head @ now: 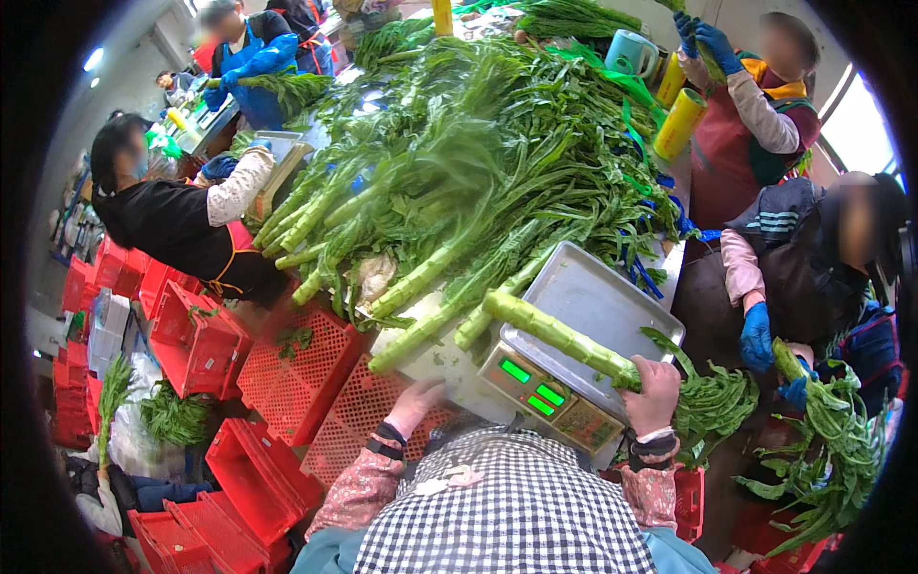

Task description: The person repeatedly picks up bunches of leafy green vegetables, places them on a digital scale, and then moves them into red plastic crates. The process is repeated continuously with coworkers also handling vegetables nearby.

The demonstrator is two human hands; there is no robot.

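My right hand [652, 394] grips a celtuce [559, 333] where the thick pale stem meets its leaves. The stem slants across the metal tray [574, 287] of a digital scale [549, 398] with lit green displays. Its leaves [717, 405] hang off to the right, beyond my hand. My left hand [417, 406], slightly blurred, hovers at the table's near edge with nothing in it. Just beyond it lie the cut stem ends of several more celtuces [419, 337], their leaves pointing away from me. Gloves that look pinkish cover both hands.
A large heap of leafy celtuce [488, 143] covers the table. Red plastic crates [301, 373] stand at the left, against the table edge. Two co-workers at the right and others at the left handle stalks or scales. Yellow film rolls [678, 125] and a light-blue jug [631, 54] stand farther back.
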